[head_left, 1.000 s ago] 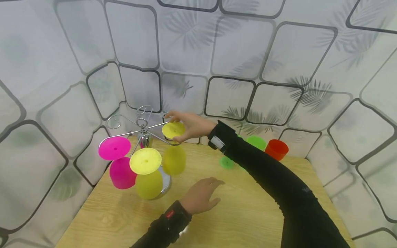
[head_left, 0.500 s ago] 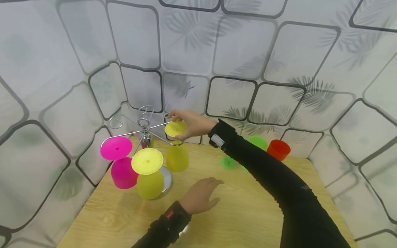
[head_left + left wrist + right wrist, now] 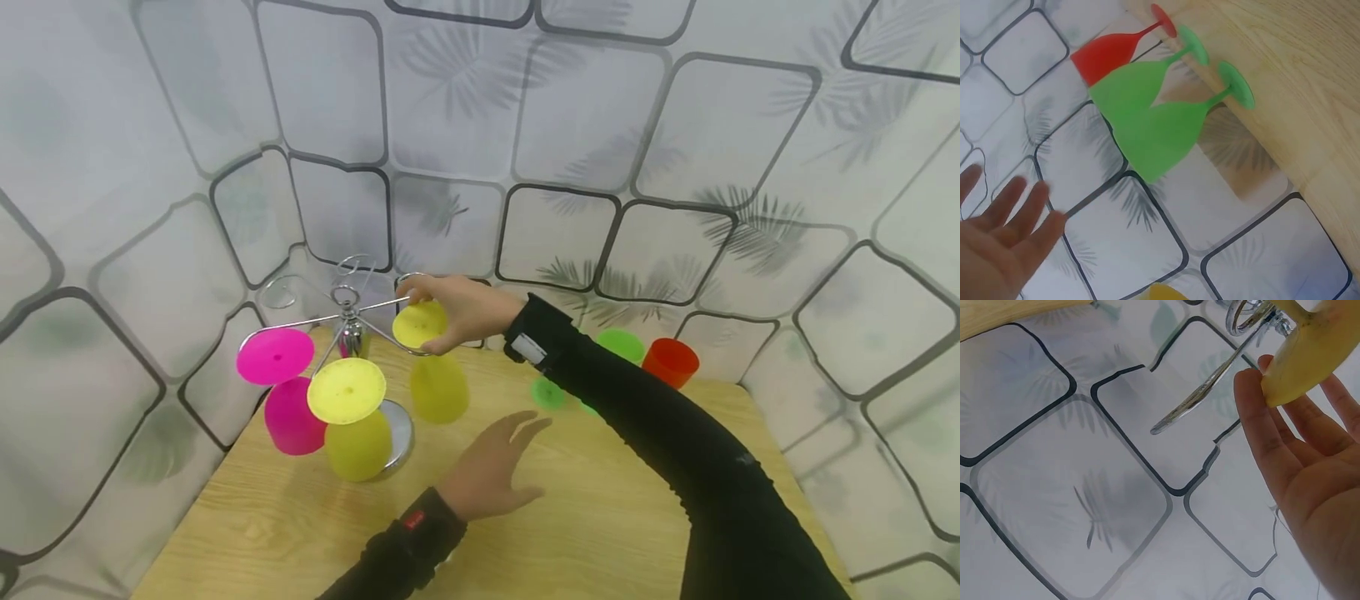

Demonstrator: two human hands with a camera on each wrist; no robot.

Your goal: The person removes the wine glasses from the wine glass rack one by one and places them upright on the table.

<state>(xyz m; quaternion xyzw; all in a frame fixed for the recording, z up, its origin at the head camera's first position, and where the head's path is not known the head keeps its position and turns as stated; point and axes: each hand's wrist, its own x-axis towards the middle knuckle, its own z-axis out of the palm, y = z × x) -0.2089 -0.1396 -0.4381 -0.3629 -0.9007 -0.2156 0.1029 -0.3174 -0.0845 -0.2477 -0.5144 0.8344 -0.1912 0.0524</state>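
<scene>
My right hand (image 3: 471, 310) pinches the round foot of a yellow goblet (image 3: 439, 390), which hangs upside down at a wire loop of a chrome glass rack (image 3: 350, 321). In the right wrist view, fingertips touch the yellow goblet's foot (image 3: 1322, 356), beside a chrome wire arm (image 3: 1204, 390). The goblet's bowl tilts slightly right. Low over the table, my left hand (image 3: 487, 468) holds nothing, fingers spread, right of the rack. From the rack's near arms hang a magenta goblet (image 3: 295, 417) and a second yellow goblet (image 3: 358, 450), both bowl down.
Two green goblets (image 3: 1163, 134) and a red goblet (image 3: 1107, 56) stand upright on the wooden table (image 3: 600, 517), toward the back right. My right forearm partly hides them in the head view. Several other wire loops (image 3: 279, 292) spread from the rack's top. Patterned cloth walls enclose the table.
My right hand and the pinched goblet foot have dipped slightly, while the hanging bowl has swung a little right. My left hand's fingers have spread wider.
</scene>
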